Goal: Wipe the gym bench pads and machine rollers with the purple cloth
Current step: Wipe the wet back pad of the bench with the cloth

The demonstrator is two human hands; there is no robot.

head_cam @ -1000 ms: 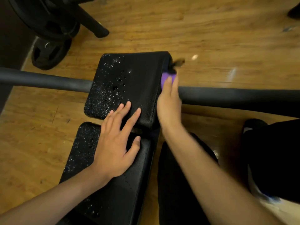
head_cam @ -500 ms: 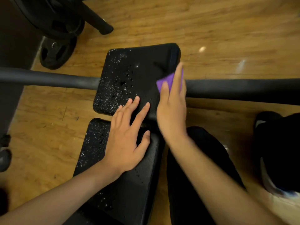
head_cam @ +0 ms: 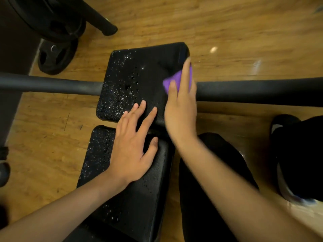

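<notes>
Head view: the right hand [head_cam: 180,109] presses the folded purple cloth [head_cam: 169,82] under nearly straight fingers [head_cam: 186,70] onto the right part of the far black vinyl bench pad [head_cam: 139,70]. A second ago the cloth hung off that pad's right edge. It now lies slightly further left, on the top surface. Droplets still speckle the pad's left half. The left hand [head_cam: 132,151] stays flat with fingers spread, bridging the gap to the near black pad [head_cam: 139,198]. A black foam roller bar [head_cam: 258,91] runs out to both sides of the far pad.

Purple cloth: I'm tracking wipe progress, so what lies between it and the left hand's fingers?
In the head view, only bare black bench pad separates the purple cloth from the fingers of the left hand; droplets sit farther left.
</notes>
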